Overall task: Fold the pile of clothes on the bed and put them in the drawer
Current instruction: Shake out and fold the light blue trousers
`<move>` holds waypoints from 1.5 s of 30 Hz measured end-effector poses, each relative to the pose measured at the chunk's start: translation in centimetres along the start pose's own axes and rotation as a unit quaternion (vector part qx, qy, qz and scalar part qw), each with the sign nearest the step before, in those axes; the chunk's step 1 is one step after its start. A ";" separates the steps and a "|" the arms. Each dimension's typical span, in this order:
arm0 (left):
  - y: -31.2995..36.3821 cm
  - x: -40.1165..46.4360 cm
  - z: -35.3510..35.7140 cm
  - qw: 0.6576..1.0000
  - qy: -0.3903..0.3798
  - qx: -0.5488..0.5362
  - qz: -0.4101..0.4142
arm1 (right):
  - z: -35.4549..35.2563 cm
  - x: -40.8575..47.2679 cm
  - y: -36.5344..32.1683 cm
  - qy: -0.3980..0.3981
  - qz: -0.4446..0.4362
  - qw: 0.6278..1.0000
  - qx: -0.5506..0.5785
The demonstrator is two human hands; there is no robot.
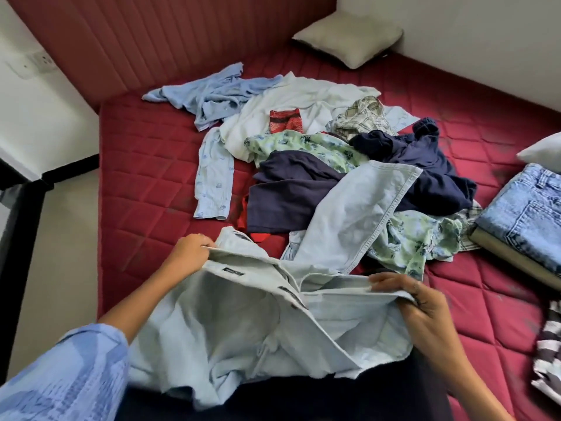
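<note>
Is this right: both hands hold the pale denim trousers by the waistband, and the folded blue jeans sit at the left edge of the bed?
Not quite. The head view shows the left hand and right hand holding the pale denim trousers by the waistband, but the folded blue jeans sit at the right edge of the bed, not the left.

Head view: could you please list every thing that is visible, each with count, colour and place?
pale blue trousers: one, light denim, nearest the camera, one leg lying over the pile
pile of clothes: one heap, mixed colours, middle of the bed
folded jeans: one, blue denim, right edge of the bed
striped garment: one, dark and white, lower right edge
pillow: one, beige, far corner
bed: one, red quilted mattress, with a padded headboard
left hand: grip on one end of the trousers' waistband
right hand: grip on the other end of the waistband
</note>
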State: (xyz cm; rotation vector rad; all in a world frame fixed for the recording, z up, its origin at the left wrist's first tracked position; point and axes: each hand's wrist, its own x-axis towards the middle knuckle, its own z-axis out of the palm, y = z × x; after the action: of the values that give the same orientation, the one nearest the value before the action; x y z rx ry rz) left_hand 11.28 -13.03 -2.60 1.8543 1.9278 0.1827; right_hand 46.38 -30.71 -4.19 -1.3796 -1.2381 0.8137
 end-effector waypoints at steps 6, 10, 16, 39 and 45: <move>-5.9 -6.2 -5.0 0.981 0.183 -0.059 0.020 | -2.8 0.1 -3.8 0.100 0.013 0.991 -0.085; -8.2 -9.6 -4.3 0.974 0.177 -0.134 -0.053 | -2.5 0.6 -5.2 0.027 -0.020 0.957 -0.287; -9.9 -11.5 -0.2 0.865 0.039 -0.467 -0.177 | -1.5 0.0 -7.1 -0.011 0.289 0.957 -0.038; 1.6 -6.0 -37.1 0.657 0.270 -0.703 0.027 | 3.0 22.0 -33.1 -0.084 0.014 0.981 0.177; 10.3 -18.2 -58.3 0.556 0.426 -0.670 0.245 | 0.7 25.7 -57.4 -0.039 -0.205 0.954 0.215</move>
State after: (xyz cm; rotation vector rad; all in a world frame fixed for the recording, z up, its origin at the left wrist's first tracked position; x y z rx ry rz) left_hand -3.36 -17.35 57.41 0.9849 0.7485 2.2961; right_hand 37.94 -11.55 55.13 -0.7135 -1.2583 0.7870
